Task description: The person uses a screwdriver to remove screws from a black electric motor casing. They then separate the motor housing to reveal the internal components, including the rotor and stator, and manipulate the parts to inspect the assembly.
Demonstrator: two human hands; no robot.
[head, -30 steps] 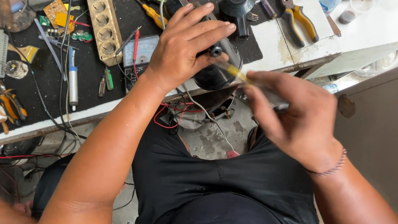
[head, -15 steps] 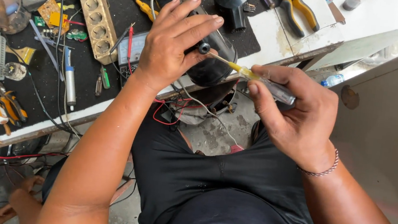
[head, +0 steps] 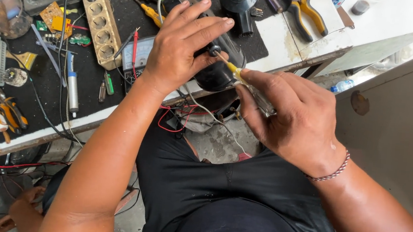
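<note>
Right hand [head: 295,119] moved closer; screwdriver [head: 242,81] tip now touches black round part [head: 220,68]. Left hand [head: 180,50] wraps part at bench [head: 299,46] edge. Right fist closed around screwdriver, pointing up-left.

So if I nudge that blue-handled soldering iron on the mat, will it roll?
The soldering iron is a slim round rod, so it probably rolls sideways a little. The dark mat looks grippy, which likely slows it. Its attached cord would probably drag it back.
</note>
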